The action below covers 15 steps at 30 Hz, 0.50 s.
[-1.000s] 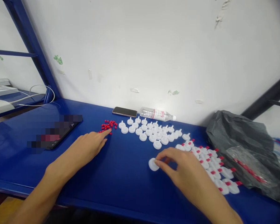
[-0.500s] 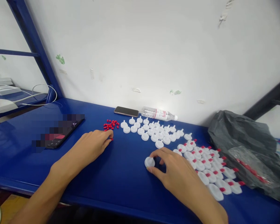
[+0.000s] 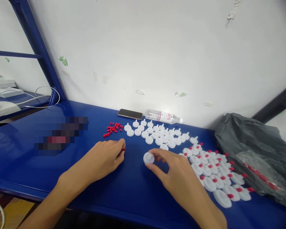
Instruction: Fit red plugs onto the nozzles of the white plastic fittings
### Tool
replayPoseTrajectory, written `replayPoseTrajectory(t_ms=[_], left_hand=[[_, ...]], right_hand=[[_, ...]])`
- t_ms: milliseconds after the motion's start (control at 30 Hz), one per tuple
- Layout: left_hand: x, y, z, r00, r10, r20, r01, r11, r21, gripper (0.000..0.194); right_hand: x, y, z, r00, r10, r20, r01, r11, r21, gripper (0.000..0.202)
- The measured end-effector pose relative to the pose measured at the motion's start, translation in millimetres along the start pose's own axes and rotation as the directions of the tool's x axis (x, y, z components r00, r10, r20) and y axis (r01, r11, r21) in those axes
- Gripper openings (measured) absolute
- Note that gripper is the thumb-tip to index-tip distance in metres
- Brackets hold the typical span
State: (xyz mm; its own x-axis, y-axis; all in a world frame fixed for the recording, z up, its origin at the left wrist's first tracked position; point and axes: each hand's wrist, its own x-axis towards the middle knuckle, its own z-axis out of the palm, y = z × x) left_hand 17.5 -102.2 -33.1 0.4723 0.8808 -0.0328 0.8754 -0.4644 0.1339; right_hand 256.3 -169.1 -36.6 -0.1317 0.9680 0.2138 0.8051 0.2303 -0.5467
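Between thumb and fingers, my left hand (image 3: 107,157) pinches a small red cap (image 3: 124,149), of which only a bit shows. My right hand (image 3: 178,173) holds a round white piece (image 3: 148,158) by its edge, over the blue table. Loose red caps (image 3: 113,128) lie in a small pile behind my left hand. White pieces with bare spouts (image 3: 159,141) are grouped behind my right hand. To its right lie several white pieces with red caps on their spouts (image 3: 222,197).
A phone (image 3: 130,114) and a clear plastic bottle (image 3: 163,116) lie against the wall. At the right is a dark plastic bag (image 3: 245,136) with a clear bag of red pieces (image 3: 262,175). A blurred-out dark object (image 3: 62,136) lies at the left.
My left hand has moved right, away from the red pile, with a red cap in its fingers. My right hand has shifted slightly left and up with the white piece.
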Motion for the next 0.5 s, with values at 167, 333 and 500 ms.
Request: replayPoseTrajectory(t_ms=[167, 333, 500], left_hand=[[-6.7, 16.4, -1.5, 0.989, 0.132, -0.069, -0.143, 0.971, -0.189, 0.016], [-8.1, 19.7, 4.1, 0.951, 0.262, -0.162, -0.301, 0.907, -0.295, 0.023], [-7.3, 16.0, 8.9, 0.923, 0.305, -0.236, -0.37, 0.871, -0.324, 0.028]], right_hand=[[0.8, -1.8, 2.8, 1.0, -0.02, 0.009, 0.02, 1.0, -0.012, 0.021], [-0.1, -1.4, 3.1, 1.0, -0.03, 0.005, 0.03, 0.999, 0.029, 0.016], [-1.3, -0.3, 6.2, 1.0, -0.029, 0.0, 0.029, 0.997, 0.073, 0.015]])
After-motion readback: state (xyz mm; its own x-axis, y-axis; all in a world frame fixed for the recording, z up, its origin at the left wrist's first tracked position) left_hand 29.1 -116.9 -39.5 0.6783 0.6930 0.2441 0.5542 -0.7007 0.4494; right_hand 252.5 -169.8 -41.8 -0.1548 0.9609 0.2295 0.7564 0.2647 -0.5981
